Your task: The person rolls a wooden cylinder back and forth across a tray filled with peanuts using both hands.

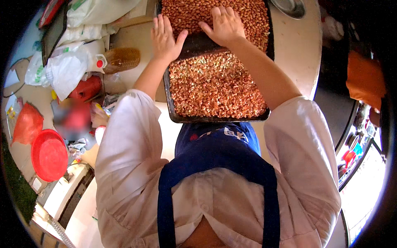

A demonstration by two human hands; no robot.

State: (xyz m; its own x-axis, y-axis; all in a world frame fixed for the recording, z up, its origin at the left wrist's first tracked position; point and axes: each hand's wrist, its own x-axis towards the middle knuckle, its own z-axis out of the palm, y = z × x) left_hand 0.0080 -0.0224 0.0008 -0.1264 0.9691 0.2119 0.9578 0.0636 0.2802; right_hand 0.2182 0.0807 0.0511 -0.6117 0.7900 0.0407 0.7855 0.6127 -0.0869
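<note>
Red-skinned peanuts (182, 14) cover the far part of a dark tray (197, 44), whose near strip shows bare metal. My left hand (166, 41) lies over that tray's left edge, fingers stretched and thumb apart. On the peanuts rests my right hand (225, 28), palm down, its thumb spread toward the left. I cannot tell if either hand presses on the nuts or the metal. Nearer to me, a second dark tray (219, 119) is full of broken peanut pieces (219, 89) and sits against my blue apron.
Both trays lie on a pale table (295, 53). At its far right is a metal bowl (291, 7). To the left are white plastic bags (68, 68), a bottle of brown liquid (122, 60), a red basin (49, 155) and another person, blurred.
</note>
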